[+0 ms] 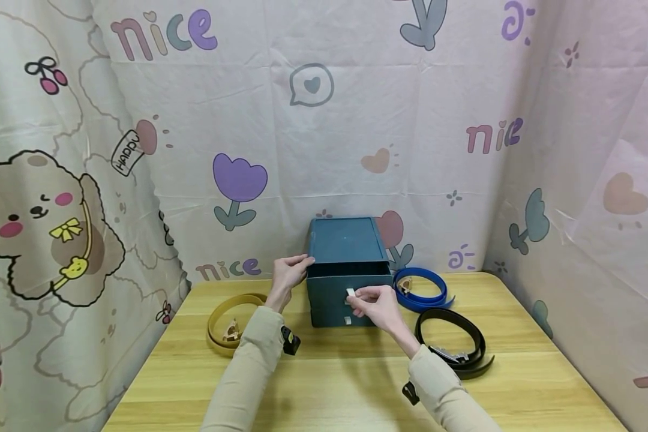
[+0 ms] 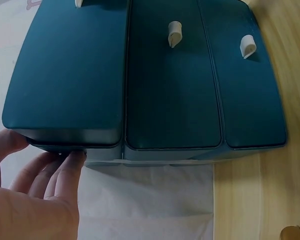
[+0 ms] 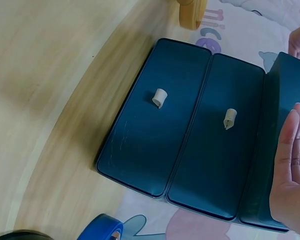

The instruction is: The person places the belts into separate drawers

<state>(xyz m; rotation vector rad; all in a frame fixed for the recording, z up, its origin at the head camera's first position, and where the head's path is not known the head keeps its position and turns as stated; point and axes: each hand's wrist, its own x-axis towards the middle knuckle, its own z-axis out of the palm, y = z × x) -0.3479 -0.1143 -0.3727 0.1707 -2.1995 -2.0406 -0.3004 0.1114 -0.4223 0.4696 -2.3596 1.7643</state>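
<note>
A teal cabinet with three stacked drawers stands at the back of the table. Its top drawer is pulled partway out, with a dark gap behind its front; the drawer's inside is too dark to tell. My right hand pinches that drawer's white pull tab. My left hand grips the cabinet's upper left edge, thumb above and fingers along the side, as the left wrist view shows. The middle drawer and bottom drawer are closed, each with its own white tab.
A coiled yellow belt lies left of the cabinet. To its right are a coiled blue belt and, nearer, a black belt with a silver buckle. A printed curtain hangs behind the wooden table and along both sides.
</note>
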